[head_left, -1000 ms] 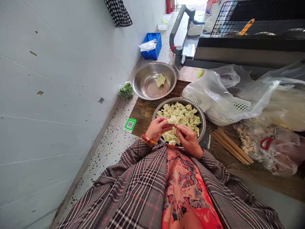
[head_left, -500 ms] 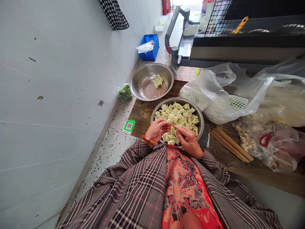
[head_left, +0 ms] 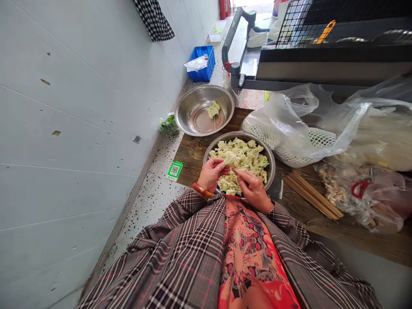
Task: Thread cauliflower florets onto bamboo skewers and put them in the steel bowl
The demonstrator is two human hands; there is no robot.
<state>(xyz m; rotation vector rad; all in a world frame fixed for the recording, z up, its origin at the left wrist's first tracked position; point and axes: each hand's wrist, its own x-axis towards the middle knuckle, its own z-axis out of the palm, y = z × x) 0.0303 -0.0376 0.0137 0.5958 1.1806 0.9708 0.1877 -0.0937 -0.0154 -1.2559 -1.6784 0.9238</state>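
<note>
Left arm: comes up from the near edge with the plaid sleeve bunched at the wrist, forearm angled up and inward over the near left rim of the bowl (head_left: pixel 273 171)
Bangle: an orangey-red bangle (head_left: pixel 202 191) sits round the left wrist
Left hand: the left hand (head_left: pixel 210 175) is turned in toward the middle, thumb and fingertips pinched together on the stem end of a cauliflower floret (head_left: pixel 231 159), other fingers curled in under
Right arm: mirrors it pretty much, coming in from the lower right with the hand angled up and left over the near right side of the bowl
Right hand: the right hand (head_left: pixel 255 189) has its index finger stretched toward the floret's stem, thumb tucked just below, the rest folded; honestly can't tell if there's something thin between those fingertips
Held floret: up above the heap, right between the two hands, head pointing away from the left fingers
Cauliflower heap: loose florets (head_left: pixel 257 159) pretty much fill the metal bowl right under both hands
Basin: a wider steel basin (head_left: pixel 185 112) just beyond has one floret on a stick (head_left: pixel 213 110) inside
Skewers: a bundle of thin sticks (head_left: pixel 310 195) lies on the dark wood tabletop (head_left: pixel 189 154), just right of the bowl
</note>
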